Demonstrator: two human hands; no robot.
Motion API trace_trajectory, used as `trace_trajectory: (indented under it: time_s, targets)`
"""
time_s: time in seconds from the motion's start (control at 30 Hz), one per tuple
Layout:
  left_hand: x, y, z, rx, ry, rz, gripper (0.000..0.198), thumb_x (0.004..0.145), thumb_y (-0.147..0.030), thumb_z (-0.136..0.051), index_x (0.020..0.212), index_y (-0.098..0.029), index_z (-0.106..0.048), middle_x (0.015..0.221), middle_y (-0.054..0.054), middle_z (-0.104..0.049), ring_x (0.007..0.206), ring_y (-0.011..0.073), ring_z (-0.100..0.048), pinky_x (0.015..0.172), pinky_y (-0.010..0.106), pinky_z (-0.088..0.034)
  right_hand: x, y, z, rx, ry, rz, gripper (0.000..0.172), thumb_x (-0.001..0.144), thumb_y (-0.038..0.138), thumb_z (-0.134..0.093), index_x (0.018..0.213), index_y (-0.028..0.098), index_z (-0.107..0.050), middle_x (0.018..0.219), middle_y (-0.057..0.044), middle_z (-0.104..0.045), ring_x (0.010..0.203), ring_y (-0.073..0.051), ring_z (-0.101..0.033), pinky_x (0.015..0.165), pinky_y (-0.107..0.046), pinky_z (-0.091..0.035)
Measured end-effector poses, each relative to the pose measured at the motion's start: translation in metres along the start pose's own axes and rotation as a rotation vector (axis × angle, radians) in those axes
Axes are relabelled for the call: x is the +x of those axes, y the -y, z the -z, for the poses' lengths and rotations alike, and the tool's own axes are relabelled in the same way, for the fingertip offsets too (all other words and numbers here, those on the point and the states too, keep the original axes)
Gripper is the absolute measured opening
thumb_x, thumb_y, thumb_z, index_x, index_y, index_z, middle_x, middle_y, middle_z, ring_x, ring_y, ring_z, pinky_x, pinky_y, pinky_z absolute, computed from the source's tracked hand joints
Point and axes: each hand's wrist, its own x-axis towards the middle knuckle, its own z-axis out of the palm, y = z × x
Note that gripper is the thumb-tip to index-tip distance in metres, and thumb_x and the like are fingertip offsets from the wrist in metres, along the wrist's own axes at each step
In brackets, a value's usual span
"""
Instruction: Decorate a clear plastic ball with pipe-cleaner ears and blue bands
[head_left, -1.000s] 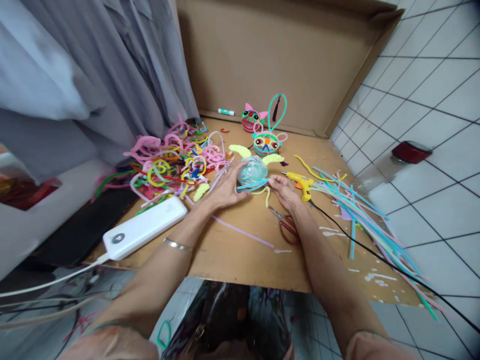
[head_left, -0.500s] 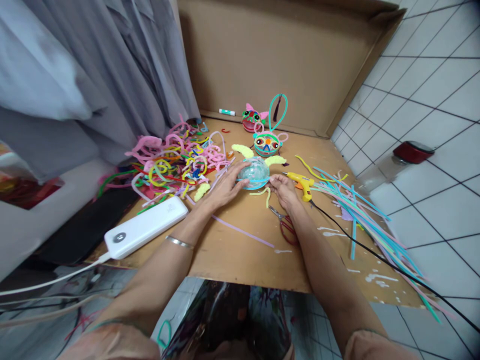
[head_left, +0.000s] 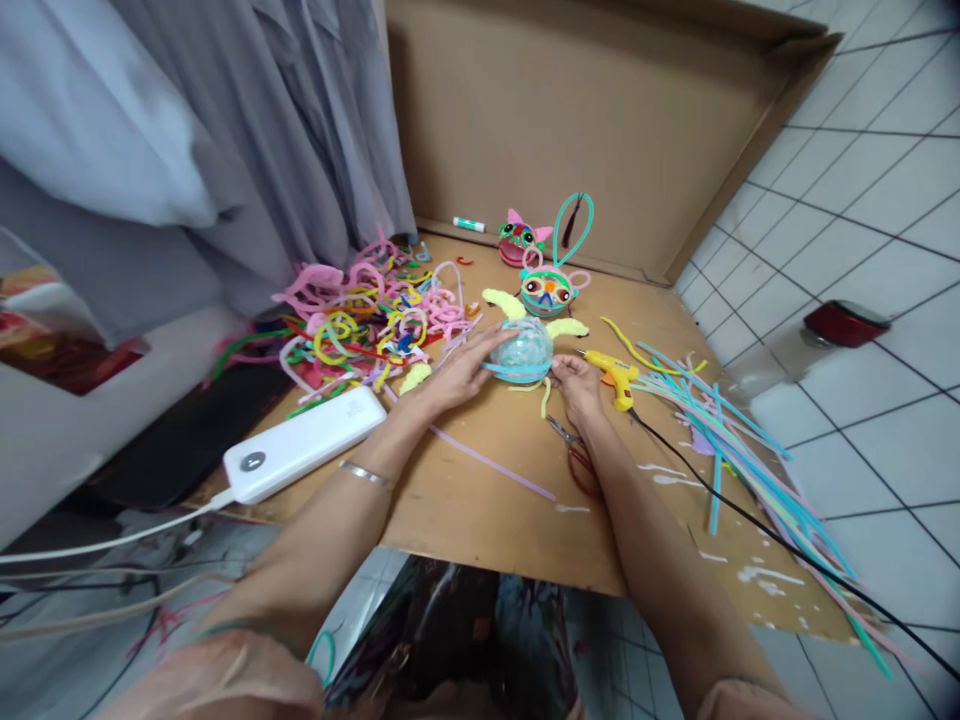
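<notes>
A clear plastic ball with pale patches inside sits at the middle of the table, a light-blue pipe cleaner running around its lower front. My left hand grips the ball's left side, thumb low and fingers along the top. At the right side, my right hand pinches the blue pipe cleaner's end between thumb and forefinger. Two fuzzy yellow pieces stick out behind the ball like horns or ears. A short yellow-green pipe cleaner lies in front. Red-handled scissors rest partly under my right wrist.
A yellow glue gun with a black cord lies right, beside long pipe cleaners. Left are a tangled pipe-cleaner heap and a white power bank. Two decorated animal-face balls stand behind, near a marker.
The whole view has shifted slightly, so things sit further right. My left fingers have drawn closer together on the ball's side. My right hand keeps its pinch on the blue pipe cleaner.
</notes>
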Motion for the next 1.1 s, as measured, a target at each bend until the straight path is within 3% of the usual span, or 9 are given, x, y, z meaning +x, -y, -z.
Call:
trace_trajectory:
  time_s: [0.2, 0.37, 0.6, 0.77, 0.87, 1.0, 1.1]
  targets:
    - [0.000, 0.007, -0.002, -0.082, -0.084, -0.037, 0.062, 0.088, -0.012, -0.051, 0.149, -0.022, -0.042, 0.150, 0.015, -0.050, 0.140, 0.0257, -0.047, 0.116, 0.049, -0.039, -0.001, -0.002, 0.002, -0.029, -0.021, 0.048, 0.029, 0.054, 0.041, -0.080, 0.066, 0.019, -0.065, 0.059, 0.003, -0.062, 0.056, -0.012, -0.053, 0.056, -0.027, -0.045]
    - [0.002, 0.013, -0.012, -0.263, -0.193, 0.121, 0.048, 0.084, -0.011, -0.057, 0.132, -0.016, -0.059, 0.134, 0.017, -0.063, 0.121, 0.0255, -0.062, 0.100, 0.043, -0.053, 0.000, 0.000, 0.004, -0.043, -0.031, 0.043, 0.034, 0.050, 0.042, -0.082, 0.069, 0.019, -0.066, 0.063, 0.001, -0.065, 0.058, -0.012, -0.055, 0.058, -0.027, -0.046]
    - [0.007, 0.009, -0.020, -0.436, -0.315, 0.331, 0.029, 0.078, -0.010, -0.063, 0.106, -0.014, -0.068, 0.110, 0.013, -0.073, 0.101, 0.0217, -0.069, 0.095, 0.040, -0.055, 0.002, -0.002, 0.007, -0.062, 0.001, 0.061, 0.036, 0.053, 0.044, -0.083, 0.072, 0.019, -0.065, 0.065, 0.002, -0.064, 0.058, -0.012, -0.055, 0.062, -0.029, -0.047]
    - [0.007, 0.004, -0.020, -0.365, -0.371, 0.410, 0.006, 0.077, -0.012, -0.063, 0.081, -0.015, -0.066, 0.099, 0.011, -0.074, 0.121, 0.0277, -0.063, 0.105, 0.048, -0.047, 0.003, -0.002, 0.009, -0.086, 0.032, 0.089, 0.036, 0.054, 0.045, -0.082, 0.073, 0.020, -0.065, 0.063, 0.003, -0.063, 0.057, -0.011, -0.054, 0.059, -0.028, -0.046]
    - [0.008, 0.002, -0.020, -0.361, -0.377, 0.436, 0.006, 0.077, -0.014, -0.063, 0.074, -0.017, -0.066, 0.093, 0.010, -0.075, 0.132, 0.0285, -0.055, 0.112, 0.050, -0.041, 0.003, 0.000, 0.010, -0.051, 0.033, 0.079, 0.036, 0.052, 0.043, -0.084, 0.072, 0.020, -0.065, 0.064, 0.003, -0.064, 0.060, -0.011, -0.056, 0.061, -0.027, -0.047]
    - [0.009, 0.001, -0.022, -0.442, -0.415, 0.501, 0.007, 0.075, -0.015, -0.064, 0.069, -0.017, -0.067, 0.094, 0.010, -0.075, 0.134, 0.0279, -0.054, 0.113, 0.049, -0.039, 0.003, 0.003, 0.011, -0.015, 0.043, 0.044, 0.036, 0.048, 0.040, -0.087, 0.069, 0.020, -0.066, 0.064, 0.003, -0.065, 0.061, -0.011, -0.057, 0.062, -0.027, -0.048]
    - [0.010, 0.001, -0.023, -0.501, -0.410, 0.554, 0.005, 0.072, -0.015, -0.066, 0.067, -0.016, -0.066, 0.088, 0.009, -0.075, 0.122, 0.0270, -0.061, 0.107, 0.044, -0.044, 0.003, 0.003, 0.012, -0.007, 0.036, 0.033, 0.035, 0.048, 0.037, -0.087, 0.070, 0.019, -0.066, 0.064, 0.003, -0.065, 0.060, -0.010, -0.056, 0.061, -0.026, -0.048]
